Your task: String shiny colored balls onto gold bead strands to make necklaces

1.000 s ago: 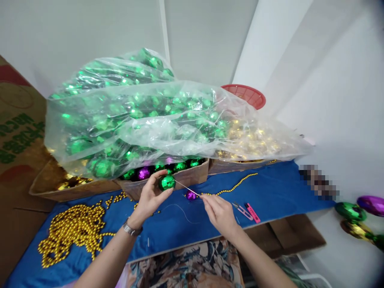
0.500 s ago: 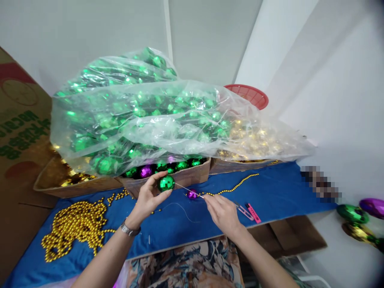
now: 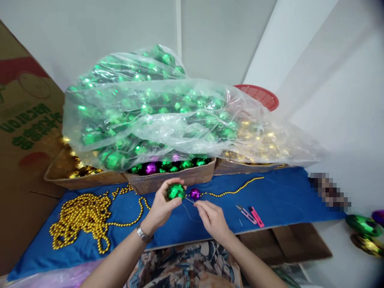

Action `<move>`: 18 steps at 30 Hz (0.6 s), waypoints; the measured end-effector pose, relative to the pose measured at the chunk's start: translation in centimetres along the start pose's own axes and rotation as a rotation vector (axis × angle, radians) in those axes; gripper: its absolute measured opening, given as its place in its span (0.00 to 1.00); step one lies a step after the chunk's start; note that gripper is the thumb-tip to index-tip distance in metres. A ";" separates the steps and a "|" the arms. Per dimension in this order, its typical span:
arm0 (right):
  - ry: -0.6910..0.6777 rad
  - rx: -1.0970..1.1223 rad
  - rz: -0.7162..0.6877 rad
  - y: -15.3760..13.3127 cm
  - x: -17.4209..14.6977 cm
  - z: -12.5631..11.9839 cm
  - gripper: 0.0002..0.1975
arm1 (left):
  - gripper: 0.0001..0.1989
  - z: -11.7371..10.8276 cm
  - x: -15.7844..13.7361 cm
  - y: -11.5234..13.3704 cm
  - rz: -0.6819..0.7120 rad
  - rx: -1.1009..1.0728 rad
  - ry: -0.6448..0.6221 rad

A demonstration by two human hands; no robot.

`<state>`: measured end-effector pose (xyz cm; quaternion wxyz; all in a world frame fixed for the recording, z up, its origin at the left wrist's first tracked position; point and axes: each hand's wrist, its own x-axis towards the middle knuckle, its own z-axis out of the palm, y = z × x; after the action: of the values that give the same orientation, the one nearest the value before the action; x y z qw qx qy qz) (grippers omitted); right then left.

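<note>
A shiny green faceted ball (image 3: 176, 192) is held between the thumb and fingers of my left hand (image 3: 161, 205). Close to its right side, my right hand (image 3: 211, 218) pinches a thin pale thread (image 3: 190, 199); whether a needle is in the fingertips I cannot tell. Just behind the fingertips lies a small purple faceted ball (image 3: 195, 194), joined to a string of gold beads (image 3: 234, 191) that runs to the right. Below the green ball a loose fine thread curves over the blue cloth (image 3: 168, 236).
A heap of gold bead strings (image 3: 81, 220) lies at the left. Pink-handled snips (image 3: 247, 215) and a pink cutter (image 3: 257, 217) are at the right. Behind stand cardboard boxes (image 3: 174, 179) under a clear bag (image 3: 141, 108) of green balls. A red basket (image 3: 261, 97) is farther back.
My hands have come closer together, the right one nearer the green ball. The long straight stretch of thread between them is now short. The view has shifted slightly.
</note>
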<state>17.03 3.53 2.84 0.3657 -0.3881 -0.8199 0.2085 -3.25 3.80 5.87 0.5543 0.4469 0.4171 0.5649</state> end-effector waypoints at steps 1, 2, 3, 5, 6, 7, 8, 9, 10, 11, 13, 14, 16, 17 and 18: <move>-0.002 0.019 0.006 0.0 -0.1 0.1 0.13 | 0.29 0.1 -0.2 0.1 -0.030 -0.042 -0.017; -0.005 0.031 0.012 0.0 -0.2 0.1 0.13 | 0.27 0.2 -0.3 0.1 -0.060 -0.079 -0.030; -0.008 0.040 0.018 0.0 -0.2 0.2 0.13 | 0.26 0.4 -0.5 0.1 -0.085 -0.109 -0.038; -0.013 0.049 0.025 -0.1 -0.2 0.3 0.13 | 0.25 0.7 -0.7 0.0 -0.111 -0.146 -0.046; -0.017 0.054 0.025 -0.1 -0.2 0.4 0.13 | 0.25 0.8 -0.8 -0.1 -0.110 -0.153 -0.050; -0.026 0.063 0.024 -0.1 -0.2 0.4 0.13 | 0.26 0.8 -0.9 -0.2 -0.100 -0.153 -0.059; -0.035 0.080 0.026 -0.1 -0.2 0.4 0.13 | 0.28 0.7 -1.1 -0.4 -0.086 -0.147 -0.075; -0.041 0.100 0.034 -0.1 -0.3 0.4 0.13 | 0.29 0.4 -1.2 -0.5 -0.071 -0.128 -0.091; -0.043 0.121 0.049 0.0 -0.4 0.3 0.12 | 0.30 0.0 -1.4 -0.8 -0.059 -0.089 -0.108; -0.041 0.137 0.067 0.2 -0.7 0.2 0.12 | 0.30 -0.7 -1.6 -1.1 -0.054 -0.021 -0.116; -0.028 0.138 0.099 0.7 -1.2 0.0 0.11 | 0.24 -2.7 -2.2 -2.0 -0.074 0.229 -0.050; -0.026 0.129 0.107 1.0 -1.6 0.0 0.11 | 0.21 -4.1 -2.6 -2.7 -0.097 0.375 0.022; -0.038 0.114 0.106 1.5 -2.1 0.0 0.11 | 0.18 -7.3 -3.5 -4.1 -0.146 0.614 0.196; -0.045 0.108 0.098 1.7 -2.3 0.1 0.11 | 0.17 -9.1 -3.8 -4.8 -0.164 0.687 0.284; -0.050 0.103 0.090 1.8 -2.5 0.2 0.11 | 0.16 -11.0 -4.1 -5.5 -0.179 0.736 0.366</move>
<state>18.82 2.65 0.50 0.3549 -0.3997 -0.7987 0.2763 -12.52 0.18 -2.39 0.3211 0.4693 0.7200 0.3978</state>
